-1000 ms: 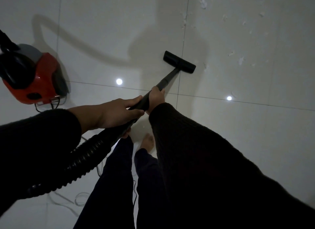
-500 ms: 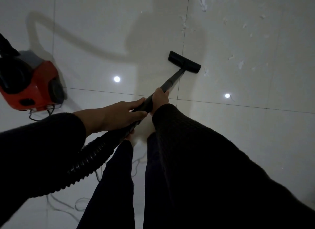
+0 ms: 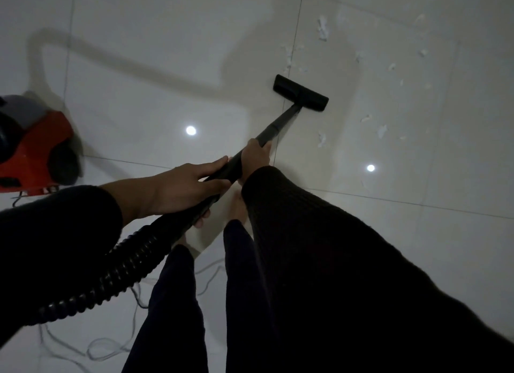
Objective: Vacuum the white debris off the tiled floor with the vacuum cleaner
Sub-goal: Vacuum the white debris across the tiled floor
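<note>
Hands both wrapped round rigid black wand [image 3: 278, 125]: left hand [image 3: 183, 186] mid-frame beside ribbed hose [image 3: 116, 269], right hand [image 3: 257, 157] higher. Flat nozzle [image 3: 301, 93] on glossy tile [image 3: 167, 66], ragged white debris [image 3: 322, 30] upper right.

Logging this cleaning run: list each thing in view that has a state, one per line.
left hand: gripping the wand near the hose joint
right hand: gripping the wand further down
wand: slanted down to the floor head
floor head: flat on the tiled floor, across a grout line
white debris: scattered, not yet picked up
hose: curved back from the wand
vacuum cleaner body: on the floor, partly out of frame
</note>
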